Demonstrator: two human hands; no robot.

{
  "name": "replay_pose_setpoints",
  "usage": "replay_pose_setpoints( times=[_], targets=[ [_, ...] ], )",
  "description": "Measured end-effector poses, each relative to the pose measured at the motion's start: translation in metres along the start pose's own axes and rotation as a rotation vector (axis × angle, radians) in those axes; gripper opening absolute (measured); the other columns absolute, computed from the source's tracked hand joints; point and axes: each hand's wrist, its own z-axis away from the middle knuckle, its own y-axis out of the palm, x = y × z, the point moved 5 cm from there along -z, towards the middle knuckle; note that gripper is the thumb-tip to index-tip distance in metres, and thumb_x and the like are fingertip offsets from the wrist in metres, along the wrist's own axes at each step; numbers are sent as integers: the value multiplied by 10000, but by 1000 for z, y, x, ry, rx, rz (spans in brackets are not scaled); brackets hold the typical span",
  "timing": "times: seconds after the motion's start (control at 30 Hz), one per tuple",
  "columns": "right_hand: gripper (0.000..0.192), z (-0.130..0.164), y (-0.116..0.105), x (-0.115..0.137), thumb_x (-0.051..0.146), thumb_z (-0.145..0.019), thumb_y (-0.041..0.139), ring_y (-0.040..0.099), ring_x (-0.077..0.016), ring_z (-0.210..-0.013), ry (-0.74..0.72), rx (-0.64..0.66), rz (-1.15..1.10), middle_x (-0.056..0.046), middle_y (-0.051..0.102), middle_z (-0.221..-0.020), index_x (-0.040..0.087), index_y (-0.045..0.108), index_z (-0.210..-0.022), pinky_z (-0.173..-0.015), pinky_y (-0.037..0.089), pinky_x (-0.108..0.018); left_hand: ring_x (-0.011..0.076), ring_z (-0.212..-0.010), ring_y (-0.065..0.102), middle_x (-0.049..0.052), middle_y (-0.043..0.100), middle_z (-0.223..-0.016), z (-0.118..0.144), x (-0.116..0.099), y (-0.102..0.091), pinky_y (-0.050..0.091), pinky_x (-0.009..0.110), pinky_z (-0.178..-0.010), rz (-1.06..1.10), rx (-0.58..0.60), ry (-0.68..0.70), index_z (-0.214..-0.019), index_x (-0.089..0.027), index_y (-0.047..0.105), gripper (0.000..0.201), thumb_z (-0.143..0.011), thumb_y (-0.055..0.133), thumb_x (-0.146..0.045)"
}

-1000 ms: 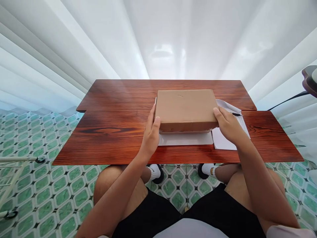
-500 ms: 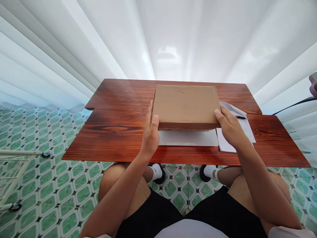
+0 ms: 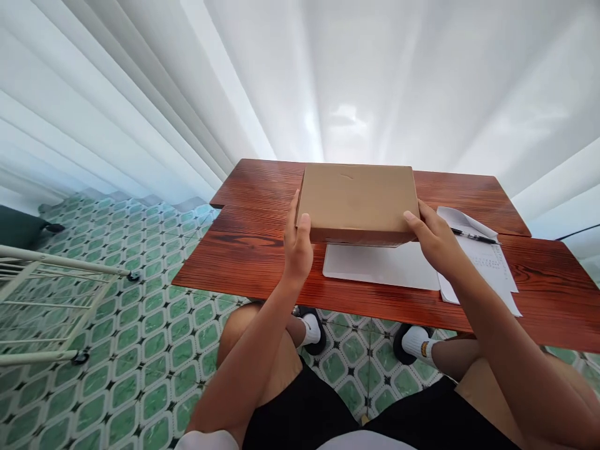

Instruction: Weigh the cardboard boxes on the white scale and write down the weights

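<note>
A closed brown cardboard box (image 3: 359, 199) is held up over the wooden table, its long side facing me. My left hand (image 3: 299, 240) grips the box's left end, with the thumb at the near corner. At the right end my right hand (image 3: 434, 237) is closed on it, thumb on the top near the edge. Beneath the box lies a flat white board or laptop-like panel (image 3: 379, 269), partly hidden by the box. What the box contains cannot be seen.
Sheets of paper with writing (image 3: 490, 265) and a black pen (image 3: 474, 236) lie right of the box on the reddish wooden table (image 3: 234, 259). A white wheeled rack (image 3: 60, 281) stands on the tiled floor at left. White curtains (image 3: 356, 75) hang behind the table.
The view has turned left, so the table appears farther right and more of the rack shows. Both hands keep hold of the box, which has shifted left relative to the white panel.
</note>
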Motion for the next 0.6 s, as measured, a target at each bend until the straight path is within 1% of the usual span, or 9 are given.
replay_pose_setpoints(
  times=[0.17,0.33,0.5,0.6],
  targets=[
    [520,-14,19,11,531,-989,477,591,-341,-1214,-62,29,-35,-49,627,-1377,330,486,-1469,-975,505,-536,204,-1449,403,41,485,-1532,-8,4,-18,319,324,-1214,14,-102,15,-1419,-237,539,462,-1012,444,-435],
    [533,-27,41,28,523,-985,496,576,-335,-1254,-97,98,-73,-57,635,-1367,316,473,-1476,-1017,486,-528,208,-1417,442,50,523,-1497,-18,3,-40,360,318,-1183,9,-199,-4,-1382,-227,573,446,-1007,442,-429],
    [531,-43,70,40,512,-980,495,571,-331,-1269,-116,154,-113,-66,627,-1381,284,489,-1459,-1035,478,-521,204,-1357,503,61,589,-1423,-31,8,-65,411,315,-1138,-5,-339,-43,-1322,-211,615,413,-994,448,-398],
    [544,-50,89,45,500,-972,505,569,-325,-1275,-106,179,-124,-64,625,-1385,285,471,-1470,-1044,472,-516,214,-1318,533,63,622,-1374,-39,12,-80,425,324,-1121,-18,-404,-64,-1276,-209,643,390,-970,481,-391]
  ],
)
